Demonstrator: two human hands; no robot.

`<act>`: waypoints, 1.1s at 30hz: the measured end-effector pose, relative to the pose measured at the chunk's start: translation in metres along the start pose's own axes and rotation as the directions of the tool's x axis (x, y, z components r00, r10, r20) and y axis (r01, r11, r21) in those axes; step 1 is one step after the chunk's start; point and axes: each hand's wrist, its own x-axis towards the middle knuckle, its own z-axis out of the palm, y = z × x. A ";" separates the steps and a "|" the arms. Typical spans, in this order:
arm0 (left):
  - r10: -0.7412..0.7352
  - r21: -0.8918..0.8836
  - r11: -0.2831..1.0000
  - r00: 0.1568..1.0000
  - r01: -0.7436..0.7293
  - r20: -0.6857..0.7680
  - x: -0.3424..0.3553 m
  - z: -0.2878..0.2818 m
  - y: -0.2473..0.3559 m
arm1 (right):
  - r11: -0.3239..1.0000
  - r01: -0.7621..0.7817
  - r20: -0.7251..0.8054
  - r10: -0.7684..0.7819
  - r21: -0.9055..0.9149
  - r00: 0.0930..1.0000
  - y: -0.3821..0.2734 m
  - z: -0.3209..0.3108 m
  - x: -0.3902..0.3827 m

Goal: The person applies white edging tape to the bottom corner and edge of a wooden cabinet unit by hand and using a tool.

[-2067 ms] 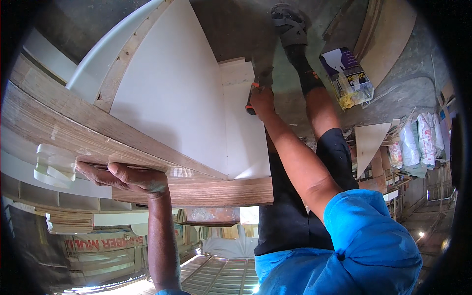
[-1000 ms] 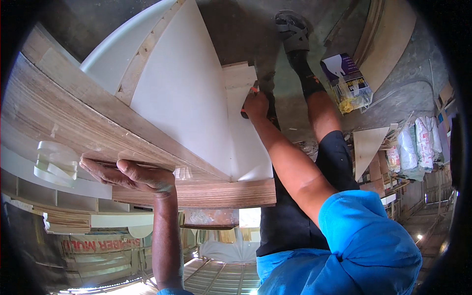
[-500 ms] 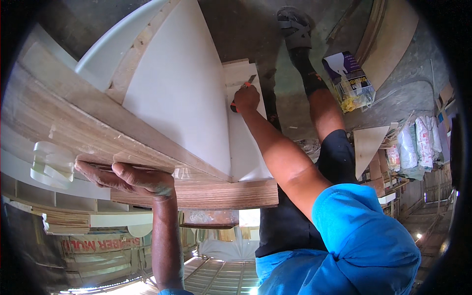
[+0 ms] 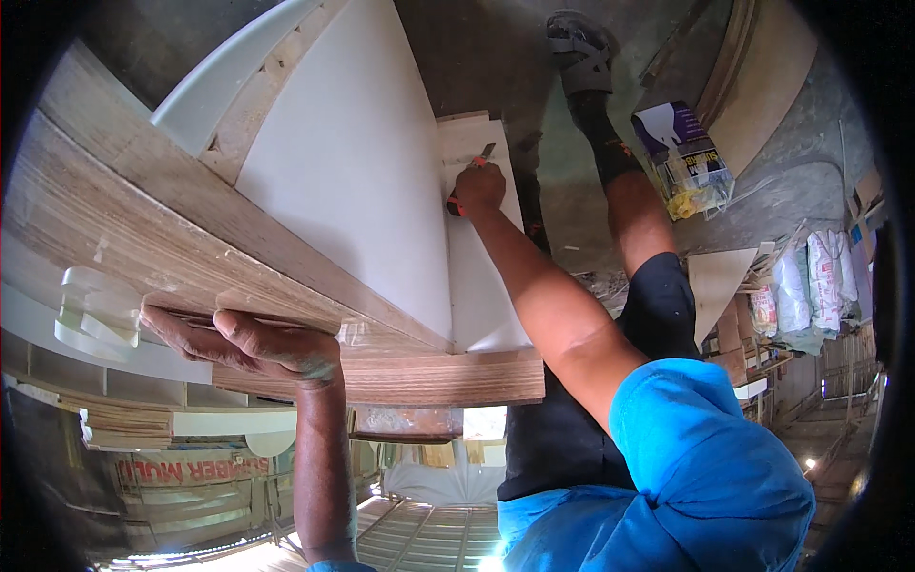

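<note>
My left hand (image 4: 253,345) lies flat along the wood-grain panel (image 4: 205,250), fingers stretched out and pressed to its surface. Beside its fingertips a loop of translucent strip (image 4: 93,310) stands out from the panel. Closed around a red and black utility knife (image 4: 487,153), my right hand (image 4: 479,188) rests over a narrow white board (image 4: 477,286). The knife's blade points away from me. Between the hands is a large white curved panel (image 4: 348,172), joined to the wood-grain piece along its lower edge.
A purple and white box (image 4: 681,157) with yellow material at its open end is on the floor at right. Curved wooden sheets (image 4: 762,86) lean behind it. Several white sacks (image 4: 801,281) stand farther right. My leg (image 4: 637,210) extends beside the work.
The whole view has shifted slightly. My left hand stays against the panel, and my right hand still grips the knife in nearly the same place.
</note>
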 end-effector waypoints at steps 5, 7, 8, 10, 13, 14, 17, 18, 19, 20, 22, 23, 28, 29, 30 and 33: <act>0.054 0.094 0.994 0.998 -0.055 0.012 -0.001 -0.009 -0.013 | 0.996 -0.032 0.002 0.032 0.084 0.999 0.007 -0.009 -0.021; 0.055 0.140 0.988 0.998 -0.058 0.023 -0.002 -0.012 -0.018 | 0.992 -0.039 -0.010 0.041 0.116 0.999 0.005 -0.013 -0.029; 0.054 0.143 0.988 0.998 -0.057 0.024 -0.002 -0.012 -0.018 | 0.992 -0.054 -0.004 0.055 0.110 0.998 0.002 -0.013 -0.033; 0.050 0.030 0.998 0.999 -0.050 -0.007 0.001 -0.007 -0.012 | 0.992 -0.071 0.000 0.071 0.107 0.997 -0.001 -0.009 -0.034; 0.037 0.015 0.999 0.999 -0.037 -0.011 -0.001 -0.003 -0.009 | 0.998 -0.025 -0.021 0.026 0.066 0.999 -0.002 0.000 -0.019; 0.036 0.015 0.999 0.999 -0.036 -0.009 -0.001 -0.004 -0.010 | 0.998 -0.024 0.003 0.024 0.058 1.000 -0.003 0.000 -0.014; 0.100 0.087 0.991 0.995 -0.098 -0.014 0.002 -0.007 -0.016 | 0.999 0.042 0.023 -0.042 0.004 0.999 0.000 -0.002 -0.010; 0.110 0.137 0.985 0.994 -0.109 0.000 0.000 -0.009 -0.019 | 0.994 0.103 0.022 -0.102 -0.044 0.995 0.004 -0.005 -0.010; 0.117 0.193 0.974 0.993 -0.117 0.012 -0.002 -0.011 -0.021 | 0.999 0.036 0.089 -0.034 -0.017 0.995 0.010 -0.012 -0.014; 0.115 0.199 0.973 0.993 -0.115 0.008 -0.001 -0.012 -0.022 | 0.999 0.040 0.095 -0.038 -0.018 0.995 0.010 -0.014 -0.016; 0.091 0.149 0.985 0.996 -0.087 -0.021 0.002 -0.009 -0.018 | 0.996 0.084 0.053 -0.082 -0.032 0.995 0.014 -0.016 -0.017; 0.090 0.150 0.985 0.996 -0.086 -0.014 0.000 -0.009 -0.015 | 0.996 0.091 0.029 -0.090 -0.019 0.995 0.014 -0.012 -0.017; 0.041 -0.041 0.998 0.999 -0.043 -0.031 -0.003 -0.001 -0.011 | 0.999 0.037 0.097 -0.038 0.013 0.995 -0.003 -0.003 -0.010; 0.041 -0.041 0.998 0.999 -0.042 -0.030 -0.002 -0.002 -0.013 | 0.999 0.050 0.088 -0.051 0.021 0.995 -0.002 -0.003 -0.010; 0.094 0.018 0.995 0.995 -0.094 -0.013 -0.001 -0.004 -0.016 | 0.999 0.048 0.087 -0.050 0.021 0.995 0.000 -0.005 -0.010; 0.165 0.115 0.980 0.986 -0.164 0.009 0.001 -0.008 -0.016 | 0.997 0.078 0.158 -0.077 0.004 0.984 0.011 -0.012 -0.001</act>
